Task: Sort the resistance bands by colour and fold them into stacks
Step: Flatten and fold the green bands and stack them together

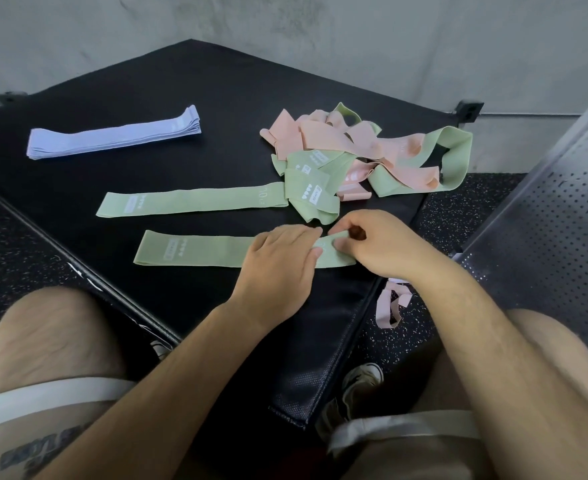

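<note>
Far to the left on the black worktop [181,81] lies a folded lilac stack [112,136]. Right of it a far green band [195,201] lies flat, with a near green band [199,250] in front. The left hand [278,268] presses flat-fingered on the near one, and the right hand [379,247] pinches its right end. Behind the hands sits a tangled pink-and-green pile [361,150].

Folded green band in the pile [311,197]: white tag seems to read "HEAVY", beside a row of four white marks.
Far flat green band [195,200]: faint pale letters near its right end, perhaps "BOLD"; the white tag at its left end is too small to read.
Near flat green band [199,249]: white tag and small white marks, wording unreadable.
Thigh tattoo [39,452]: dark lettering, too blurred to read.
</note>
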